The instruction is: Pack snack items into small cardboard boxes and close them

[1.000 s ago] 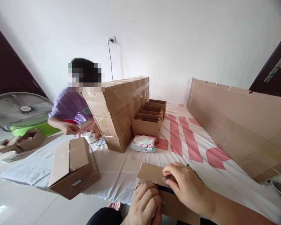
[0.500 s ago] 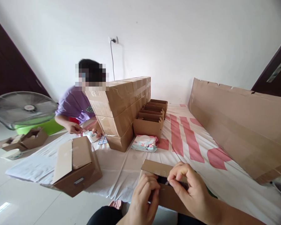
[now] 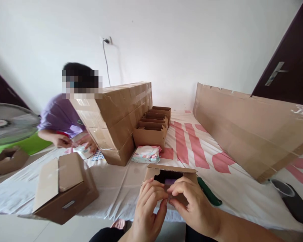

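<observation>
A small cardboard box (image 3: 151, 173) with its top open stands at the table's front edge, close to me. Inside its dark opening a purple thing (image 3: 169, 181) shows in part. My left hand (image 3: 149, 203) is at the box's near side, fingers curled, thumb and fingertips pressed together. Facing it, my right hand (image 3: 192, 201) pinches with thumb and forefinger almost against the left fingertips. Between the fingertips there may be something tiny and pale, too small to name. Both hands cover most of the box's front. A dark green object (image 3: 209, 192) lies just right of the box.
A pack of wipes (image 3: 146, 154) lies beyond the small box, beside stacked sealed cartons (image 3: 118, 116) and a row of open boxes (image 3: 149, 136). A closed carton (image 3: 62, 185) sits left. A large cardboard sheet (image 3: 242, 127) stands right. Another person (image 3: 60, 114) works behind the stack.
My view has turned to the right. My hands have come closer together at the box's near side, and more of the box's opening and the purple thing inside now shows.
</observation>
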The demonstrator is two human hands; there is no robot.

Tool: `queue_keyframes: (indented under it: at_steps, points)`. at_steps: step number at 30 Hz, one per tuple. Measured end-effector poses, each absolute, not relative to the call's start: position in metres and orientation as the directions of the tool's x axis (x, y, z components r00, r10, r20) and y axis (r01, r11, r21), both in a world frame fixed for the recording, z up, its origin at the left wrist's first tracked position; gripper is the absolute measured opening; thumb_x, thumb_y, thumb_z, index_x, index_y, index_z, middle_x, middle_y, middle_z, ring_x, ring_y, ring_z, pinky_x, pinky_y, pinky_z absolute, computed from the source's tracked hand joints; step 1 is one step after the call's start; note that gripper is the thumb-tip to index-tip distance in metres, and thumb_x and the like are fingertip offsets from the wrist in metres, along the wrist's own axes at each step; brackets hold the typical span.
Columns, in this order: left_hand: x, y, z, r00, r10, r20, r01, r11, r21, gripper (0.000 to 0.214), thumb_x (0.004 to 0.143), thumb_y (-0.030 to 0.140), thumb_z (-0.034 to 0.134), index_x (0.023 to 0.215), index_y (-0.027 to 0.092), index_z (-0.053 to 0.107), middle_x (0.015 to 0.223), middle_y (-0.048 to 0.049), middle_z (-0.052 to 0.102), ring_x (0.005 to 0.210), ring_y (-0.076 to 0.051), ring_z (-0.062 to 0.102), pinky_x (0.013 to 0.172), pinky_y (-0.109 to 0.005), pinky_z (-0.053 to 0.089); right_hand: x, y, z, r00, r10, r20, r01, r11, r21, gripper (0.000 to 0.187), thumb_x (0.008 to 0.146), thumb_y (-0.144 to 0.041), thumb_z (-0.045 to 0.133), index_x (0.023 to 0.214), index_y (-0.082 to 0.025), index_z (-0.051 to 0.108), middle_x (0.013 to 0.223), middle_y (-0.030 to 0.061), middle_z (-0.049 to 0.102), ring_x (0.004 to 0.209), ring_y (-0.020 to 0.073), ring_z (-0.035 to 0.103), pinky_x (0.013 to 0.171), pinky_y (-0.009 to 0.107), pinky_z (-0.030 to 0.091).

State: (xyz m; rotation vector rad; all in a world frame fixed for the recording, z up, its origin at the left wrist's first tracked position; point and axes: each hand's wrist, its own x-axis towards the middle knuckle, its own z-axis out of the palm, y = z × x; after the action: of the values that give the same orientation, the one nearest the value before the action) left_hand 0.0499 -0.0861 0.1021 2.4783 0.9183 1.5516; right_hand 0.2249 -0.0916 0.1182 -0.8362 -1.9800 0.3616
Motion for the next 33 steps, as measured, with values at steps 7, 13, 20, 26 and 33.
queue_keyframes:
  at_steps: [7, 13, 20, 26, 33]
  points:
    - [0.029, -0.082, 0.097, 0.315, 0.422, 0.850, 0.545, -0.814, 0.202, 0.026, 0.081, 0.011, 0.061, 0.105, 0.018, 0.062, 0.100, -0.0083, 0.068, 0.104, -0.026, 0.062, 0.099, -0.044, 0.043, 0.273, -0.099, 0.127, -0.299, 0.726, 0.619, 0.509, 0.670, -0.540, 0.016, 0.089, -0.008, 0.053, 0.088, -0.023, 0.058, 0.079, 0.0019, 0.067, 0.075, 0.0161, 0.062, 0.071, 0.030, 0.052]
    - [0.000, -0.068, 0.086, 0.162, 0.739, 0.654, 0.672, -0.567, 0.476, 0.039, 0.091, 0.039, 0.053, 0.127, 0.023, 0.055, 0.113, -0.0096, 0.068, 0.103, -0.027, 0.064, 0.074, -0.035, 0.055, 0.369, -0.105, 0.097, -0.006, 0.966, 0.259, 0.812, 0.156, -0.563, 0.014, 0.082, -0.016, 0.056, 0.076, -0.022, 0.067, 0.079, 0.0028, 0.070, 0.078, 0.0191, 0.065, 0.073, 0.031, 0.051]
    - [0.007, -0.071, 0.077, 0.178, 0.813, 0.555, 0.645, -0.522, 0.558, 0.035, 0.088, 0.042, 0.059, 0.118, 0.024, 0.063, 0.099, -0.0052, 0.067, 0.073, -0.017, 0.067, 0.042, -0.019, 0.048, 0.397, -0.132, 0.014, 0.055, 0.995, -0.082, 0.868, -0.088, -0.488, 0.027, 0.071, -0.002, 0.053, 0.070, -0.021, 0.072, 0.075, 0.0026, 0.073, 0.074, 0.0204, 0.068, 0.072, 0.031, 0.052]
    - [-0.005, -0.066, 0.089, 0.445, 0.696, 0.564, 0.463, -0.718, 0.521, 0.014, 0.092, 0.033, 0.055, 0.097, 0.021, 0.063, 0.091, -0.0060, 0.072, 0.082, -0.019, 0.070, 0.068, -0.024, 0.058, 0.403, -0.130, 0.007, 0.020, 0.999, -0.031, 0.913, -0.031, -0.407, 0.023, 0.074, -0.007, 0.061, 0.077, -0.023, 0.078, 0.091, 0.0076, 0.070, 0.093, 0.0260, 0.066, 0.084, 0.038, 0.051]
    - [-0.005, -0.045, 0.137, 0.854, 0.439, 0.279, 0.345, -0.880, 0.328, 0.019, 0.094, 0.029, 0.049, 0.106, 0.025, 0.064, 0.111, -0.0058, 0.073, 0.119, -0.026, 0.062, 0.102, -0.038, 0.047, 0.406, -0.113, 0.039, 0.009, 0.997, -0.076, 0.918, -0.038, -0.396, 0.023, 0.085, -0.017, 0.053, 0.082, -0.023, 0.076, 0.084, 0.0064, 0.072, 0.087, 0.0257, 0.068, 0.076, 0.036, 0.050]
